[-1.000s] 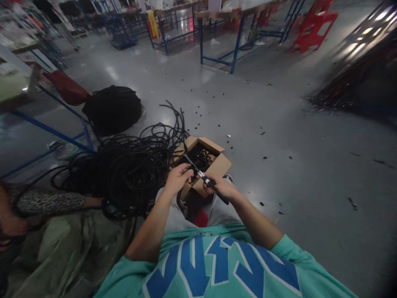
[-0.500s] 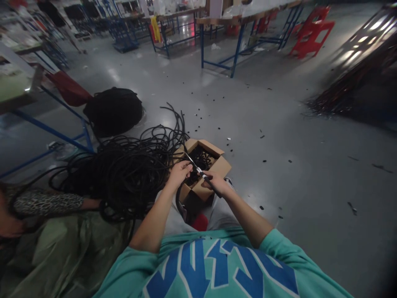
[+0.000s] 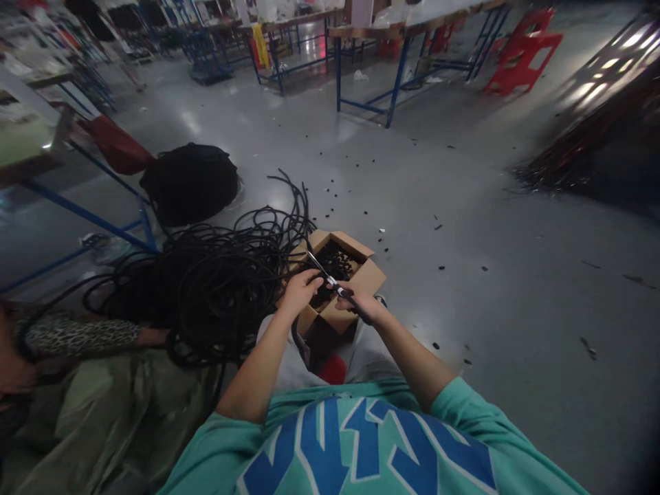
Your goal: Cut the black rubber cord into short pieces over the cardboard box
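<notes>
Over an open cardboard box (image 3: 367, 276), my left hand (image 3: 300, 289) pinches the end of a black tube (image 3: 295, 331) that hangs down beside the box. My right hand (image 3: 355, 301) is closed round the black handles of a metal cutting tool (image 3: 333, 282), whose long tip points up and left, close to my left fingers. Many small black pieces (image 3: 337, 260) lie inside the box. A big tangled heap of black tubing (image 3: 216, 275) lies to the left, against the box.
A person's patterned sleeve (image 3: 77, 335) is at the left, by the heap. Behind it are a black bundle (image 3: 190, 182) and a blue-framed table (image 3: 87, 214). Black scraps (image 3: 442, 268) dot the floor. Red stools (image 3: 526, 58) stand at the back right.
The view has shifted very slightly. My left fingers have moved a little closer to the cutting tool; both hands keep their hold.
</notes>
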Action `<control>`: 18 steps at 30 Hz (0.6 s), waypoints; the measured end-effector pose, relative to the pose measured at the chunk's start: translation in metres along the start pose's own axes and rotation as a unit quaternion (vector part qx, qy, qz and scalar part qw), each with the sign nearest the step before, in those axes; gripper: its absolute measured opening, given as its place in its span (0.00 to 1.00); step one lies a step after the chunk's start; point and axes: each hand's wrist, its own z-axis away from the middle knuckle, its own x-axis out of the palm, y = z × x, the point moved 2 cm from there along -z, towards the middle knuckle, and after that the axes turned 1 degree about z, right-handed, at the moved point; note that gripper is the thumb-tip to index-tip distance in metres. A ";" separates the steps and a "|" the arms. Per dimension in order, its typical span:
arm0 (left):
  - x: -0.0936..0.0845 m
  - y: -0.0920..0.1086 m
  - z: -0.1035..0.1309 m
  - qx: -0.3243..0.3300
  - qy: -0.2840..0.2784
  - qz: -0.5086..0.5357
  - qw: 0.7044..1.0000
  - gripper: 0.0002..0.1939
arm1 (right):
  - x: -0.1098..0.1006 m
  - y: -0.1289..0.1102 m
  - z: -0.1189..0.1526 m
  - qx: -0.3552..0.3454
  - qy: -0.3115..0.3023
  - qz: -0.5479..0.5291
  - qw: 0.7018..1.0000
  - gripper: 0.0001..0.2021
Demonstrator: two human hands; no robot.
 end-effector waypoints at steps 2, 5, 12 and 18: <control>0.001 -0.005 -0.004 0.006 -0.011 0.022 1.000 0.12 | 0.000 0.000 0.000 0.000 0.006 0.004 1.000 0.25; 0.002 -0.011 -0.010 0.011 -0.025 0.045 0.999 0.11 | 0.001 0.000 -0.002 0.001 0.015 0.005 1.000 0.23; -0.002 -0.007 -0.010 0.005 -0.009 0.060 0.998 0.13 | 0.005 -0.002 0.000 0.000 -0.031 -0.018 0.999 0.25; -0.017 0.007 -0.002 -0.007 0.054 0.043 0.998 0.15 | 0.004 0.003 0.016 -0.005 -0.046 -0.016 0.999 0.26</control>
